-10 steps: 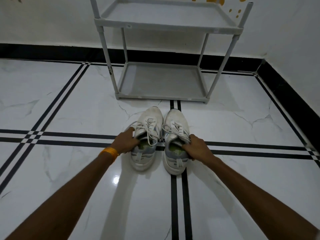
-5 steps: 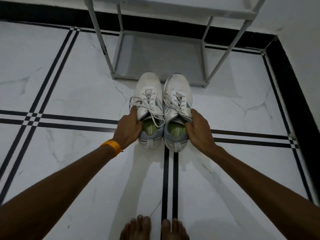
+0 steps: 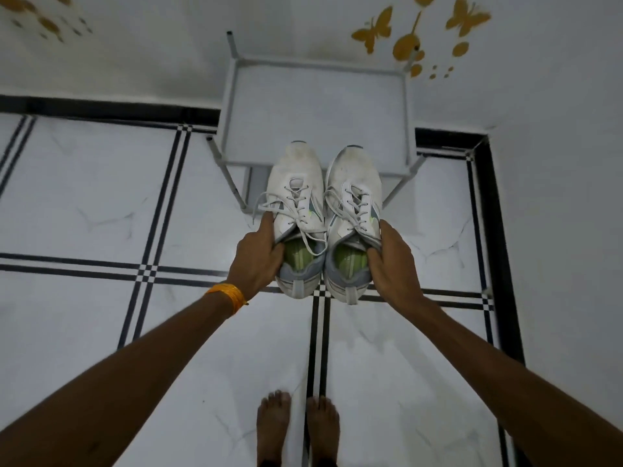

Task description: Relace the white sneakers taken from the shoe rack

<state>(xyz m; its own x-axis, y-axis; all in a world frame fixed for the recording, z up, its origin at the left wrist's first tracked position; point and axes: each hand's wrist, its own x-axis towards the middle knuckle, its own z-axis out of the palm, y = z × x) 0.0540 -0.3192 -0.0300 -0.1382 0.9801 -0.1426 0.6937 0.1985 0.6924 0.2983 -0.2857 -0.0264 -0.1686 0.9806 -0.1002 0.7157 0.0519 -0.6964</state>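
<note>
Two white sneakers with grey heels and green insoles hang side by side in the air, toes pointing away from me. My left hand [image 3: 257,256] grips the left sneaker [image 3: 296,183] at its collar, fingers inside the opening. My right hand [image 3: 391,261] grips the right sneaker [image 3: 355,183] the same way. Both shoes are laced, with loose white lace ends [image 3: 266,203] trailing over their sides. The toes overlap the front edge of the grey shoe rack [image 3: 317,106] below them.
The rack stands against a white wall with gold butterfly stickers [image 3: 372,28]. Another white wall [image 3: 556,230] runs along the right with a black skirting strip. White marble floor [image 3: 84,203] with black inlay lines spreads left and toward me. My bare feet [image 3: 296,429] stand at the bottom.
Both hands have lifted the sneakers off the floor and up over the rack's front edge. The view has risen, so my feet and the rack's top shelf show from above.
</note>
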